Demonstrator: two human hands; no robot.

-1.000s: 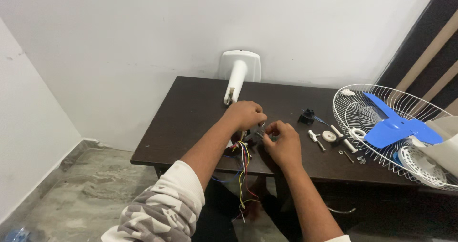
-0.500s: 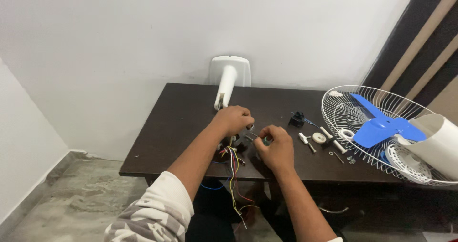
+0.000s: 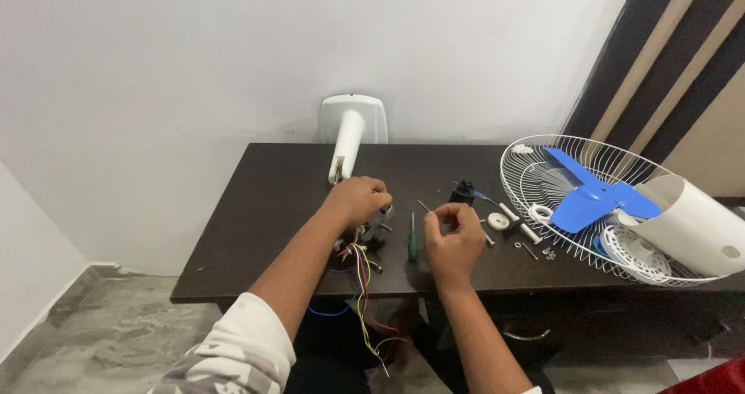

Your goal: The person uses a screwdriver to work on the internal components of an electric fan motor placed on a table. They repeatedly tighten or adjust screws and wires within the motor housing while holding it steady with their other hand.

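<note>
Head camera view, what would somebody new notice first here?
Probably the white wire fan guard at the right end of the dark table, with a blue fan blade lying in it. Next, mid-table, the left hand rests on a small motor part trailing coloured wires, while the right hand pinches something thin beside a green screwdriver.

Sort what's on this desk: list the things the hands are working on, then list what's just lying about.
In hand:
left hand on the wired motor part
right hand pinching something small, too small to tell

Lying about:
green screwdriver
blue fan blade
wire guard
white stand
</note>
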